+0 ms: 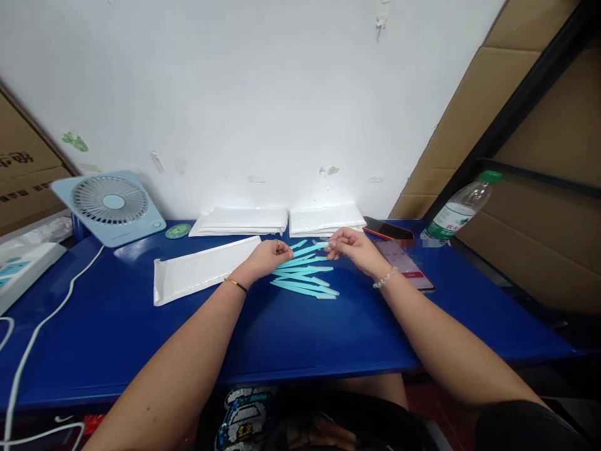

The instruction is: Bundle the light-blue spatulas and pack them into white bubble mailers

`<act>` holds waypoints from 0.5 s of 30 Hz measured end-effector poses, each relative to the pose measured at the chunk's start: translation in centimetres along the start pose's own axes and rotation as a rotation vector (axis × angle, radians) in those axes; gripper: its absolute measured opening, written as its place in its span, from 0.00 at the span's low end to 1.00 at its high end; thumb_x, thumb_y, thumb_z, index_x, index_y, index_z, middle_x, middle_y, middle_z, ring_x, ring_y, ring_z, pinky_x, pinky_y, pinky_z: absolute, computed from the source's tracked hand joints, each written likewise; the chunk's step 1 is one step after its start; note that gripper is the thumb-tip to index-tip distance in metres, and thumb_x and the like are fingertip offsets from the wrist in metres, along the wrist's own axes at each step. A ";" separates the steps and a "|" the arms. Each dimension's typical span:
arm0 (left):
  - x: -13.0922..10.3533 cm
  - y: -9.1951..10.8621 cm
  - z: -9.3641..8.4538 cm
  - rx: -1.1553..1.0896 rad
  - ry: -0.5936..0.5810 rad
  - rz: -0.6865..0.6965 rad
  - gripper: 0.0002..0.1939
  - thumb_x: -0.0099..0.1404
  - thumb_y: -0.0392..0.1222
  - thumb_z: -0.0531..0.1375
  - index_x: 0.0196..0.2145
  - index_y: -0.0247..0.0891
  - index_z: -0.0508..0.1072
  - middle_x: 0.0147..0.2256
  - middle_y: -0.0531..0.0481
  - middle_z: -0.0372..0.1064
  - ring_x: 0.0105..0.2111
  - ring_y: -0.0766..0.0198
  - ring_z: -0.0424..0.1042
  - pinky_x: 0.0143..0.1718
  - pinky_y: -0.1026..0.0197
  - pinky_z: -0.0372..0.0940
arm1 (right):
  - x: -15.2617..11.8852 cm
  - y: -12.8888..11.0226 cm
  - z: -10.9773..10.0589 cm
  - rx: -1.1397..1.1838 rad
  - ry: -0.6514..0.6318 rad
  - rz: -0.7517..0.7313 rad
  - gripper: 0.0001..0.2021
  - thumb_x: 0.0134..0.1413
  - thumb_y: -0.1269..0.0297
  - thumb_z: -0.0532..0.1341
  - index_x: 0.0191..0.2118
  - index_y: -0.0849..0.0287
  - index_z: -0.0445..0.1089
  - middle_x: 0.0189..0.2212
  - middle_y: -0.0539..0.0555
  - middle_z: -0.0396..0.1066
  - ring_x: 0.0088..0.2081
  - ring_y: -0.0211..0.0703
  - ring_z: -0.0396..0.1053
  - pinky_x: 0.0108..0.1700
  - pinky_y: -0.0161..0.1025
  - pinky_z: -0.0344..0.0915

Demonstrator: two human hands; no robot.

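Several slim turquoise eyebrow razors point(303, 286) with pale, clear-looking blade covers lie fanned out on the blue table. Over the far end of this spread, one eyebrow razor point(308, 249) spans the gap between my two hands. My left hand point(270, 258) pinches its left end with thumb and fingers. At its right, pale end, my right hand point(350, 248) has its fingertips closed on it. A white padded envelope point(201, 269) lies flat to the left, partly behind my left hand.
Two stacks of white envelopes point(239, 221) rest against the wall. On the left are a light blue fan point(113, 203), a green round disc point(178, 231) and a white cable point(47, 322). A phone point(413, 269), a dark orange-edged phone point(387, 228) and a water bottle point(457, 213) stand or lie right.
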State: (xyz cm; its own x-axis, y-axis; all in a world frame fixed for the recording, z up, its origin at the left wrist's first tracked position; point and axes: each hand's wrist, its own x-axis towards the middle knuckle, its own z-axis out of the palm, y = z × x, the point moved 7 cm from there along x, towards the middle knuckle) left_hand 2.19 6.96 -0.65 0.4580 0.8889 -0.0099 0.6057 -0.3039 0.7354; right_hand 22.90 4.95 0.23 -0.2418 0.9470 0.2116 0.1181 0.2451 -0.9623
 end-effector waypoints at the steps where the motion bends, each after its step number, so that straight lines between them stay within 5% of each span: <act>1: -0.1 0.0 0.2 0.025 -0.043 0.003 0.19 0.55 0.55 0.57 0.30 0.35 0.74 0.23 0.53 0.66 0.23 0.67 0.61 0.24 0.65 0.54 | 0.0 0.2 -0.1 -0.056 -0.022 0.005 0.13 0.50 0.54 0.63 0.33 0.60 0.66 0.26 0.53 0.74 0.28 0.40 0.73 0.30 0.36 0.66; 3: -0.2 0.1 0.3 0.105 -0.061 0.007 0.18 0.56 0.55 0.56 0.30 0.36 0.74 0.23 0.53 0.68 0.23 0.66 0.63 0.24 0.65 0.55 | 0.3 0.7 -1.0 -0.255 0.008 -0.009 0.12 0.53 0.55 0.61 0.33 0.60 0.68 0.28 0.53 0.74 0.29 0.41 0.72 0.33 0.38 0.66; 7: 0.0 0.5 -0.5 0.367 0.138 0.059 0.13 0.59 0.49 0.56 0.34 0.40 0.75 0.32 0.51 0.74 0.31 0.62 0.70 0.30 0.63 0.59 | 1.5 1.6 -2.7 -0.796 0.183 -0.139 0.09 0.54 0.63 0.59 0.39 0.59 0.72 0.36 0.56 0.73 0.36 0.45 0.70 0.41 0.42 0.65; 10: 0.4 0.8 -0.2 0.522 0.160 0.092 0.11 0.57 0.47 0.57 0.35 0.42 0.75 0.36 0.51 0.74 0.35 0.60 0.70 0.33 0.62 0.59 | 2.6 2.6 -1.8 -1.022 0.109 -0.182 0.09 0.54 0.67 0.59 0.41 0.59 0.72 0.39 0.58 0.71 0.42 0.47 0.67 0.45 0.42 0.63; 15: 0.5 1.2 0.4 0.633 0.118 0.105 0.08 0.58 0.40 0.55 0.27 0.40 0.74 0.30 0.50 0.74 0.32 0.60 0.70 0.32 0.62 0.58 | 2.7 3.0 -0.8 -1.219 0.033 -0.148 0.07 0.56 0.71 0.55 0.33 0.61 0.70 0.34 0.58 0.68 0.37 0.44 0.66 0.38 0.37 0.61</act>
State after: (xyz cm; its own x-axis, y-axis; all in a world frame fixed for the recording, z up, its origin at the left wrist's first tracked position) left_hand 3.41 6.85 -0.09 0.4829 0.8641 0.1416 0.8443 -0.5024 0.1865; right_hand 23.38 8.38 -1.91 -0.3069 0.8942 0.3259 0.9190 0.3675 -0.1429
